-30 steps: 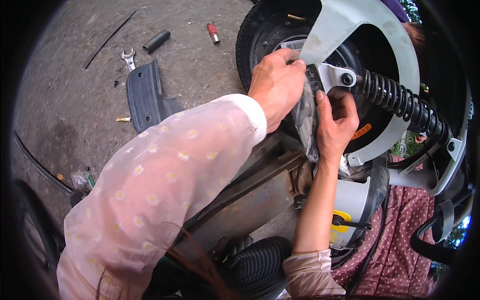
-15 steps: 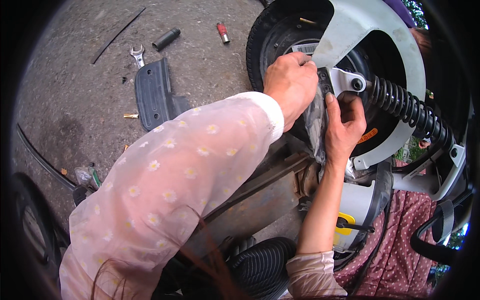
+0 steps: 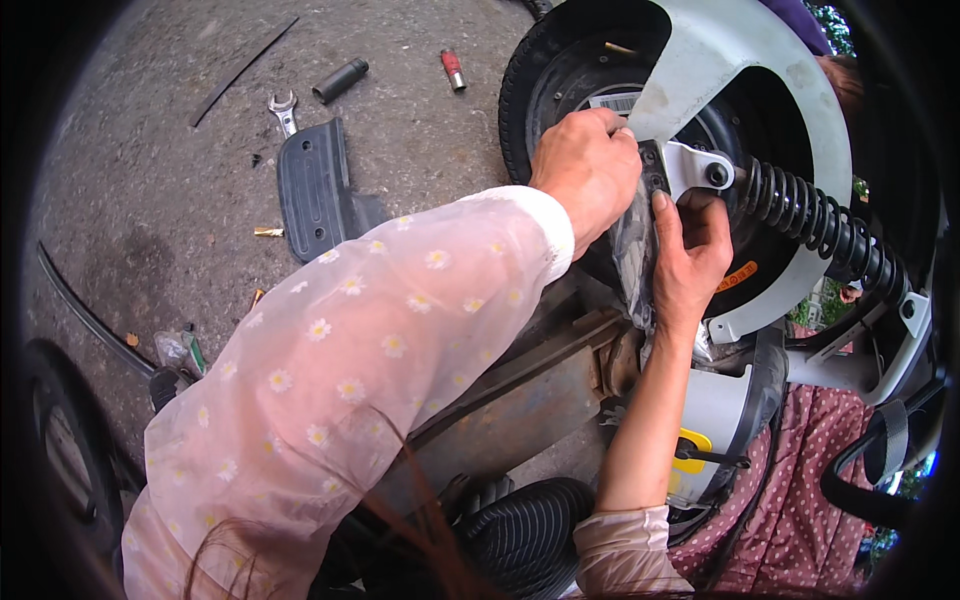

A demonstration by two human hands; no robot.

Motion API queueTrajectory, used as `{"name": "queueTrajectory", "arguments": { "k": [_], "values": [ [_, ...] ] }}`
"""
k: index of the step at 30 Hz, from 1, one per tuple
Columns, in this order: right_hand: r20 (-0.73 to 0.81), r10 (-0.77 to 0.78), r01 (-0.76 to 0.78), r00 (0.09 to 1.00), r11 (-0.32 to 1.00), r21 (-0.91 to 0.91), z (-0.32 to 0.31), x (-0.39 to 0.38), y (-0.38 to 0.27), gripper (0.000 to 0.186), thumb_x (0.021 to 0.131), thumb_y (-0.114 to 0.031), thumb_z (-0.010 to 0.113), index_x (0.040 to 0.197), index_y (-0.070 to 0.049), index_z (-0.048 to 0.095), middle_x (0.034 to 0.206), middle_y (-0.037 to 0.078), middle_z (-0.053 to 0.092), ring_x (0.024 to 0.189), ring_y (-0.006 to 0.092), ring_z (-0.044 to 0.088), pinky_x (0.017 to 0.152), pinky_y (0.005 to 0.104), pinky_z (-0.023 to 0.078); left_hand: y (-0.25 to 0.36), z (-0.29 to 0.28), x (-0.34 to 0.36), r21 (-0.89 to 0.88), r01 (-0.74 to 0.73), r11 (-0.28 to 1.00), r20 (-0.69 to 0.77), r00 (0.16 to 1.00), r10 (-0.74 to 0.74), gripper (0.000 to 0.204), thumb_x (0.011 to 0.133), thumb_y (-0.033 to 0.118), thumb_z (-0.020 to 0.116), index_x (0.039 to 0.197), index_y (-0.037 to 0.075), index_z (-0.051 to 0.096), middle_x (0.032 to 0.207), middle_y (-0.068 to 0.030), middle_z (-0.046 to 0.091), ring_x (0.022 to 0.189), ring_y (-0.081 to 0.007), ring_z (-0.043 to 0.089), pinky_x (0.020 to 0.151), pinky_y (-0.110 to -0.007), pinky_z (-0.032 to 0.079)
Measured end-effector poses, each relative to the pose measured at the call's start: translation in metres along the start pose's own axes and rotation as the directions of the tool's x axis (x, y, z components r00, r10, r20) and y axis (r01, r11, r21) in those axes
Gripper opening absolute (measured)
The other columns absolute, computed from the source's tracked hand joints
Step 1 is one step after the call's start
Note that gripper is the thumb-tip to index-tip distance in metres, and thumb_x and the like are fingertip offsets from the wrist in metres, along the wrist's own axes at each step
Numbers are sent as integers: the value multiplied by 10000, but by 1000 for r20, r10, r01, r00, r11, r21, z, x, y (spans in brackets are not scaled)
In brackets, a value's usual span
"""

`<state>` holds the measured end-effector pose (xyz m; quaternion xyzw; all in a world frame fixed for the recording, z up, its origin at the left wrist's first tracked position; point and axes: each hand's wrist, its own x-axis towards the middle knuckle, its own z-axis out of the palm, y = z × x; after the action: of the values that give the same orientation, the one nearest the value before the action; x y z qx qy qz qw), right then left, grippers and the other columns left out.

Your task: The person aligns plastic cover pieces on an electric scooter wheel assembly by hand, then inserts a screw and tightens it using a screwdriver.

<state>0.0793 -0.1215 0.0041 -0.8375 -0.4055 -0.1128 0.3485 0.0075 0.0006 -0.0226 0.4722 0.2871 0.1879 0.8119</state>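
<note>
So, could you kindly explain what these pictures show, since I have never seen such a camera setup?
There is no robot here: a person works bare-handed, seen from above by the left of two fisheye cameras worn on their head, so straight edges bend. The left hand is at the edge of a light grey fender by a wheel; whether it grips anything is hidden. The right hand has its thumb at a dark bracket, near a coil-spring shock absorber. On the ground lie a black plastic panel, an open-end wrench, a dark tube and a red-and-silver cylinder.
</note>
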Motion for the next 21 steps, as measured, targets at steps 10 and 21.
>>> {"name": "queueTrajectory", "arguments": {
  "k": [10, 21],
  "values": [
    [-10, -17, 17, 1000, 1000, 5, 2, 0, 1, 199, 748, -83, 690, 790, 11, 520, 611, 38, 518, 547, 69, 451, 524, 207, 392, 0, 1, 1, 94, -47, 995, -57, 997, 52, 342, 855, 201, 490, 1094, -33, 560, 1037, -176, 612, 960, -220, 576, 814, -312, 433],
    [82, -25, 25, 996, 1000, -6, -5, 1, 5, 210, 744, -83, 688, 776, 17, 506, 585, 24, 463, 535, 71, 394, 500, 210, 357, -3, 6, 3, 109, -55, 993, -92, 994, 65, 321, 842, 190, 494, 1072, -16, 580, 1016, -173, 622, 928, -227, 593, 795, -313, 445]
  ]
}}
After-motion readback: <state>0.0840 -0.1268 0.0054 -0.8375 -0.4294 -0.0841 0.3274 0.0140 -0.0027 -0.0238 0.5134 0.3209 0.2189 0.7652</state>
